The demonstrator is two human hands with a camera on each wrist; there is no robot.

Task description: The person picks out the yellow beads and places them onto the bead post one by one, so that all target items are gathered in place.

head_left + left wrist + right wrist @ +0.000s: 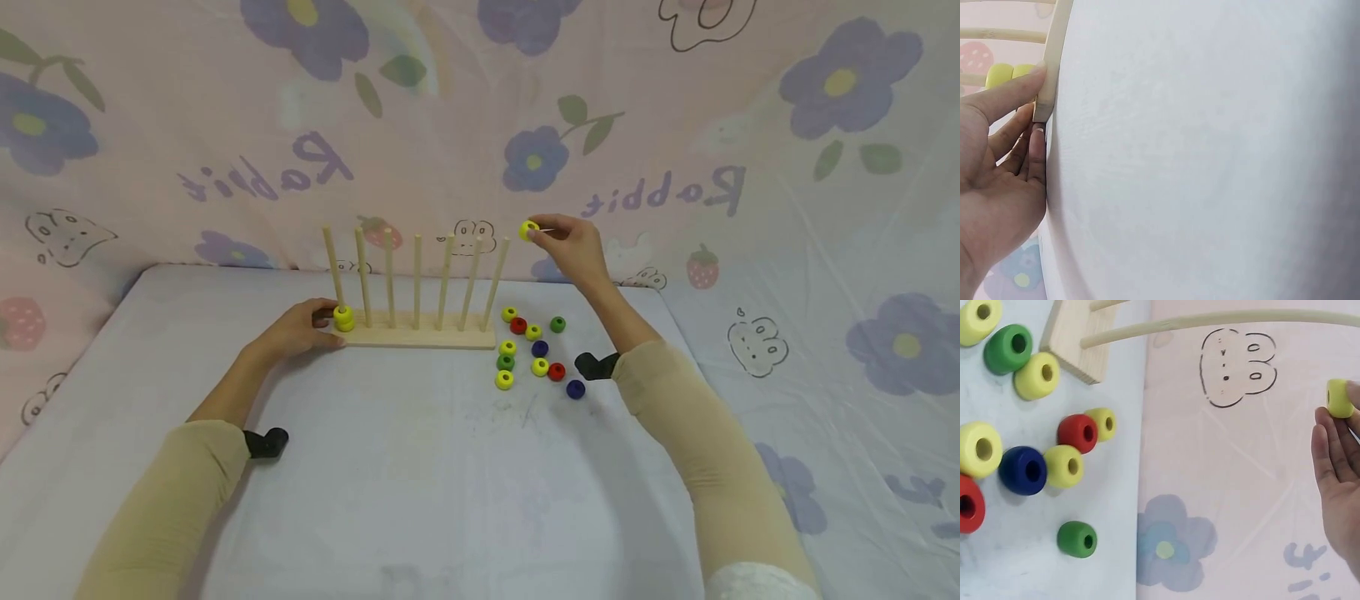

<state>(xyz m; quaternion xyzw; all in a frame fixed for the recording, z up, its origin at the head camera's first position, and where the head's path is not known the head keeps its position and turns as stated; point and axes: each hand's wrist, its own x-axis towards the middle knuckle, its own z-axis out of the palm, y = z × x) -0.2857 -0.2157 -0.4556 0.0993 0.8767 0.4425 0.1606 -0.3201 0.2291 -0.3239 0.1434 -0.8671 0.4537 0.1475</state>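
Observation:
A wooden peg rack (420, 337) with a row of several upright pegs stands on the table. Two yellow beads (343, 318) are stacked on its leftmost peg. My left hand (303, 327) grips the rack's left end, its thumb (1019, 84) along the base and the other fingers curled by the end. Up beyond the rack's right end, my right hand (573, 247) pinches a yellow bead (1339, 398) between thumb and fingertips. That bead is in the air, a little higher than the peg tops and to the right of the rightmost peg (497, 279).
Loose beads lie right of the rack: several yellow ones (505, 380), red ones (1077, 433), green ones (1077, 539) and dark blue ones (575, 389). A patterned cloth (450, 125) hangs behind the white-covered table (390, 483).

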